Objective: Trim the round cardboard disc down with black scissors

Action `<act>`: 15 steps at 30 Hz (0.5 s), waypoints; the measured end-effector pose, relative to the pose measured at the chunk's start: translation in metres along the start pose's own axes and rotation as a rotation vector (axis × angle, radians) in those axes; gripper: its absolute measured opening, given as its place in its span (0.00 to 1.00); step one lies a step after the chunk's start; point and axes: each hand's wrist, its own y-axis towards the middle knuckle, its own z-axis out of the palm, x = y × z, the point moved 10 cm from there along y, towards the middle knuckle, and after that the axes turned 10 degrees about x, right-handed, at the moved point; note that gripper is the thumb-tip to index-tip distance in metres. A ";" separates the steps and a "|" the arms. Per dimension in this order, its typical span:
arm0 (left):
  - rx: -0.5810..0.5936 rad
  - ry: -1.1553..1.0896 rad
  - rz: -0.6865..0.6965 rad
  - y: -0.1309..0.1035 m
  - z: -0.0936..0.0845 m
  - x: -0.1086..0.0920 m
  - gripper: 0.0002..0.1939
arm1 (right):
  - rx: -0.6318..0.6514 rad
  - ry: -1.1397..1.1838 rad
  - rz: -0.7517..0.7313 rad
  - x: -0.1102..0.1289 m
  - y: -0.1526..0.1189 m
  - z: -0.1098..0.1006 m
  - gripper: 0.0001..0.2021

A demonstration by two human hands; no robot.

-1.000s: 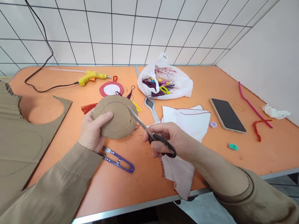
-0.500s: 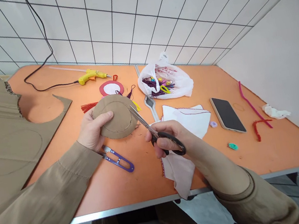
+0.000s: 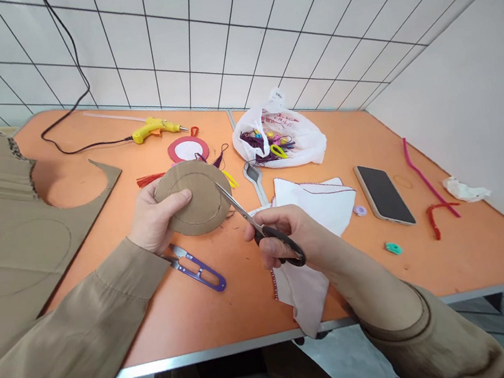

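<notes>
Cardboard disc sits above the table, left of centre, pinched under your left hand's thumb, while your right hand grips the scissors, tips at its right side. Its outer edge looks fully cut; the inner circle seems only partly cut, its middle not yet out.
</notes>
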 end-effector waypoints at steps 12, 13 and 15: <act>-0.003 -0.016 0.003 0.001 -0.002 0.002 0.14 | -0.013 0.045 -0.033 0.004 0.000 0.001 0.18; -0.010 -0.024 -0.007 0.000 -0.002 0.004 0.14 | -0.016 0.045 -0.032 0.004 0.000 0.002 0.18; -0.020 -0.038 -0.032 0.000 -0.002 0.007 0.15 | -0.015 0.039 -0.022 0.004 0.000 0.002 0.19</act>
